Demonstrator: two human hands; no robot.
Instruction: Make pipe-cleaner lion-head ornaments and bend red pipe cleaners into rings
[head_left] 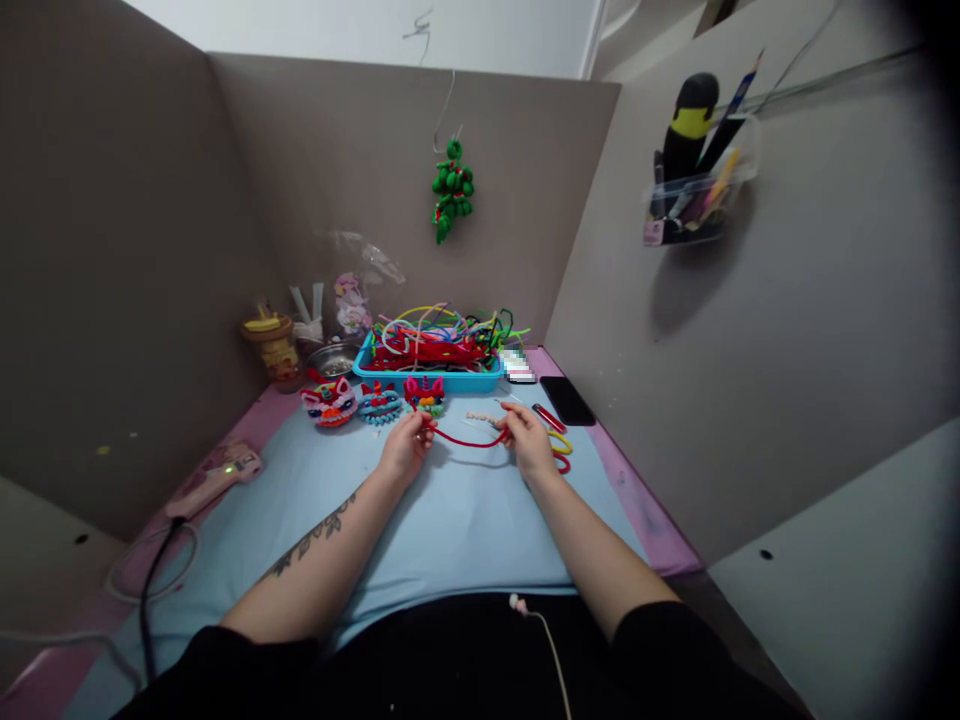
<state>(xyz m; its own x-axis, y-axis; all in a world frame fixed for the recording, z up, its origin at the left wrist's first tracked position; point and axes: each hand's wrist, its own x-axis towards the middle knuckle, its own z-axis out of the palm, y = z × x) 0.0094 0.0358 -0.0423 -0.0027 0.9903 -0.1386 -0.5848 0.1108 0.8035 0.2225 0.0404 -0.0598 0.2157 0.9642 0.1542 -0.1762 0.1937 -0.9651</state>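
A red pipe cleaner (469, 443) sags in a shallow curve between my two hands, just above the light blue cloth (480, 520). My left hand (407, 447) pinches one end of it. The other end is between the closed fingers of my right hand (527, 440). Beside my right fingertips lies a small pale, beaded-looking strip (482, 418), partly covered by the hand. Beyond my left hand stand three colourful fuzzy animal heads: a pink and red one (330, 402), a blue one (380, 403) and a red one (424, 394).
A blue tray (427, 382) heaped with coloured pipe cleaners stands at the back. Right of my hand lie red-handled scissors or pliers (550, 417), yellow and red loops (560, 444) and a black phone (568, 401). A pink glue gun (217, 482) with its cable lies left. Partitions enclose the table.
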